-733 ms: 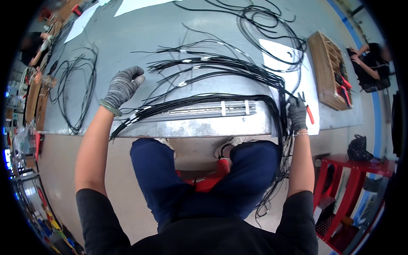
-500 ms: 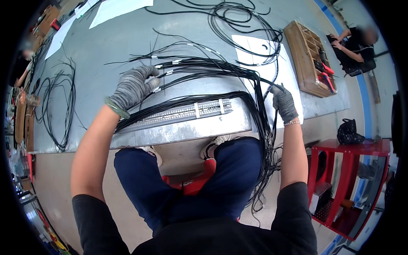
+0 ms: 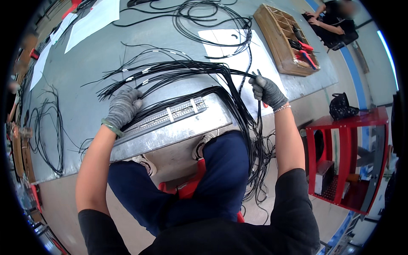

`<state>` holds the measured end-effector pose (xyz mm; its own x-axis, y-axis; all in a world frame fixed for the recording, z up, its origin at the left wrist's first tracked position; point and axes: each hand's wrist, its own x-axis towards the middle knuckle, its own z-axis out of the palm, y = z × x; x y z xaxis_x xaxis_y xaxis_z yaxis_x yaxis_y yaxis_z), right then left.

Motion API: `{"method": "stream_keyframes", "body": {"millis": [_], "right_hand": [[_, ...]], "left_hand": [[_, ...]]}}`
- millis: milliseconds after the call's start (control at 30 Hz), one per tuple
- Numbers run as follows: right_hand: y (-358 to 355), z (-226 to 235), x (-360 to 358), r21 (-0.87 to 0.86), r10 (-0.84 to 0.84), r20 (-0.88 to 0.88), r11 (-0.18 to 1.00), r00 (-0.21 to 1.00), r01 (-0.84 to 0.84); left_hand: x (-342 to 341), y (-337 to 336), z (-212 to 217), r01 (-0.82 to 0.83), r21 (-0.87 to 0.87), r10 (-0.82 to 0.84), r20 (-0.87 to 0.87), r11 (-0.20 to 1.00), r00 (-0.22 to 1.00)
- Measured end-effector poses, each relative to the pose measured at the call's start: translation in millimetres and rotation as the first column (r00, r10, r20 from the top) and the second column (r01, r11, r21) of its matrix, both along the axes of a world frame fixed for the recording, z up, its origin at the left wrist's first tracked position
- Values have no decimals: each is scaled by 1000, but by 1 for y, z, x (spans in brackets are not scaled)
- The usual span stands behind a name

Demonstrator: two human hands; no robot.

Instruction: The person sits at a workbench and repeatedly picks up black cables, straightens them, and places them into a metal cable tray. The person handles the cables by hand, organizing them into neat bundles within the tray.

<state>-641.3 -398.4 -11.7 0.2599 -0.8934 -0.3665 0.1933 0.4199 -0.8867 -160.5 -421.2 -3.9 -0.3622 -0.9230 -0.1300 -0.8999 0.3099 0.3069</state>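
A bundle of black wires [image 3: 187, 67] with white marker sleeves arches across the metal table, its loose ends fanned to the left. My left hand [image 3: 125, 105], in a grey knit glove, is curled round a few of these wires near their ends. On the right, my gloved right hand [image 3: 268, 92] pinches black wire where the bundle bends. A small red piece [image 3: 265, 105] shows under that hand; whether I hold it, I cannot tell. Nearer me, a second bundle of black wires [image 3: 178, 100] runs beside a slotted grey strip [image 3: 180, 111] with white clips, then hangs off the table edge.
Coiled black cable [image 3: 182, 21] overlaps white paper [image 3: 238, 63] at the back. A wooden compartment box [image 3: 276, 44] holds red-handled tools. More wire loops [image 3: 36, 140] lie at left. A red cart [image 3: 344, 123] carries a black bag; a person [image 3: 335, 19] sits beyond.
The view has turned, shifting the table contents leftward. My left hand has dropped below the upper wire ends, its fingers closing in. My right hand stays at the bundle's bend.
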Motion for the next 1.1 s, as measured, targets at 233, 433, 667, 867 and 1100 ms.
{"method": "stream_keyframes", "body": {"millis": [233,433,667,867,1100], "right_hand": [[-6,15,-4,-23,-518,-117,854,847,519],[0,42,-54,-157,-768,-69,639,637,753],[41,111,-61,-396,-850,183,396,494,829],[83,184,-33,-557,-878,340,99,335,824],[151,229,17,-671,-857,341,66,386,739]], "left_hand": [[-17,-3,-5,66,-88,-68,-17,994,998],[-10,-9,-12,-11,56,16,-82,998,996],[-17,-5,5,-44,-83,27,-195,996,980],[-75,16,46,77,-257,-173,-378,963,910],[-213,87,115,471,241,-121,-779,848,615]]}}
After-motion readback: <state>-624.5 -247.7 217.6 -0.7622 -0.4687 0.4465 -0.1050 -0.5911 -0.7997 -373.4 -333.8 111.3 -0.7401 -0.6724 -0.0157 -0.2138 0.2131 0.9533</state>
